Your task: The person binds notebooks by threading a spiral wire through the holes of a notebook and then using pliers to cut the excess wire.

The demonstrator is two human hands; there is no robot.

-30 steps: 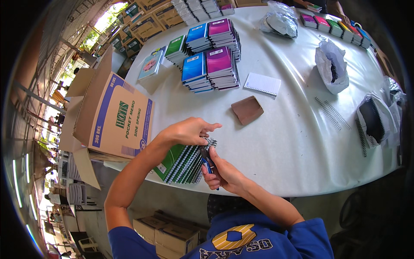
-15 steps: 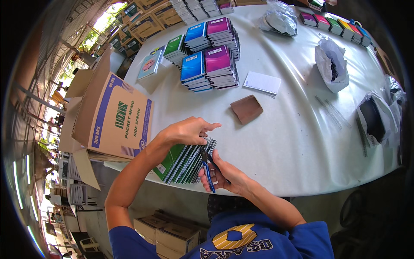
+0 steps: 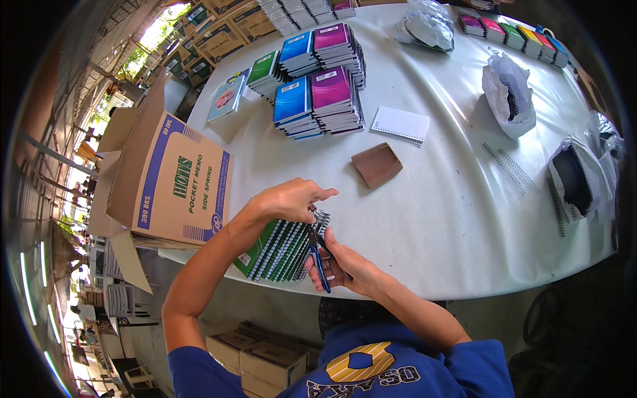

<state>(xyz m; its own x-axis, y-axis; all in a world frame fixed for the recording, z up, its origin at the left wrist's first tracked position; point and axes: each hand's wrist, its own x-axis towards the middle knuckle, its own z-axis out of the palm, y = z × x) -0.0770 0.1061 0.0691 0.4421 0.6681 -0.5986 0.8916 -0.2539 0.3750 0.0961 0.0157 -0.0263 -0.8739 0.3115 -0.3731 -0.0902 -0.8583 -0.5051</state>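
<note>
1. My right hand (image 3: 345, 268) is closed around blue-handled pliers (image 3: 320, 255) at the near table edge.
2. My left hand (image 3: 292, 199) presses down on a row of spiral notebooks (image 3: 282, 249), fingers curled.
3. Farther off lie a brown cover (image 3: 376, 164) and colourful notebook stacks (image 3: 318, 99).

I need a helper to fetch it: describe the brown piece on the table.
On the white table, look just ahead of the left hand, below the purple notebook stack. The brown card lies flat alone, the only plain brown, unbound piece there.

One head-worn fisheye view looks steeply down, close over the white table (image 3: 431, 219).
</note>
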